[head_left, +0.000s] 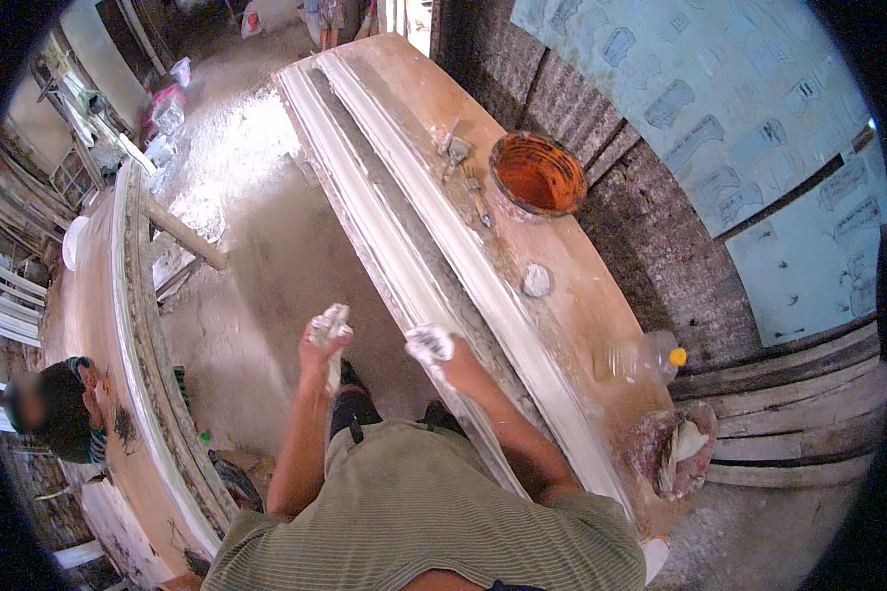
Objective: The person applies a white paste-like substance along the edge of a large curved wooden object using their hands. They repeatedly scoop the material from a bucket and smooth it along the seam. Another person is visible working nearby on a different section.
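My left hand (317,357) is raised over the floor beside the long table, its fingers closed around a wet-looking white clump (331,320). Some of that white stuff hangs below the hand. My right hand (453,362) is at the near white moulding strip (375,212), its fingers closed and thickly coated in white. Whatever it grips, if anything, is hidden under the coating. A second white moulding strip (434,187) runs parallel, with a grey gap between the two. Both strips lie lengthwise on the brown table (581,305).
On the table are an orange bucket (537,182), a brush (478,202), a white lump (536,281), a clear bottle with a yellow cap (636,358) and a smeared bowl (672,448). At left, another person (64,409) sits by a curved-looking bench (133,325).
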The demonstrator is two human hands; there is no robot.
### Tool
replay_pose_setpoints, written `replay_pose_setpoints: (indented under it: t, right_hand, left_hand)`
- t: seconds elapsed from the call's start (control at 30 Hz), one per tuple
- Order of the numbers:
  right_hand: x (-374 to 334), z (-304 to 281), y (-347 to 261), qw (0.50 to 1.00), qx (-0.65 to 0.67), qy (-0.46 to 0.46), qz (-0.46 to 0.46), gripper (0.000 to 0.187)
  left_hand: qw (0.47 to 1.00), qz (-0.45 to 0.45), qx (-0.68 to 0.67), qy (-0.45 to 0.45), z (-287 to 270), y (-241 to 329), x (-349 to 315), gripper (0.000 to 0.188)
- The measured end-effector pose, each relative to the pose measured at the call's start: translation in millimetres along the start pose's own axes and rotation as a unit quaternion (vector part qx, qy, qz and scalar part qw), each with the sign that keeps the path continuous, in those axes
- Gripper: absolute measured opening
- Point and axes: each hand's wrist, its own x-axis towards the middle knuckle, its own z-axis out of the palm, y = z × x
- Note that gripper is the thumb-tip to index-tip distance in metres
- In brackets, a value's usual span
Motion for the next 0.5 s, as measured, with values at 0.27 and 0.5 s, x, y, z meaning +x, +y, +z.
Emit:
replay_pose_setpoints:
  t: [0.27,0.5]
  right_hand:
    - [131,101,-9,0.995,0.046,-0.075,0.053,0.028]
    - [229,180,-40,0.982,0.070,-0.091,0.151,0.020]
  left_hand:
    - [0.968,0.086,0.228,-0.056,-29,65,90,0.047]
    - [0.920,0.239,0.286,-0.120,-119,118,169,0.048]
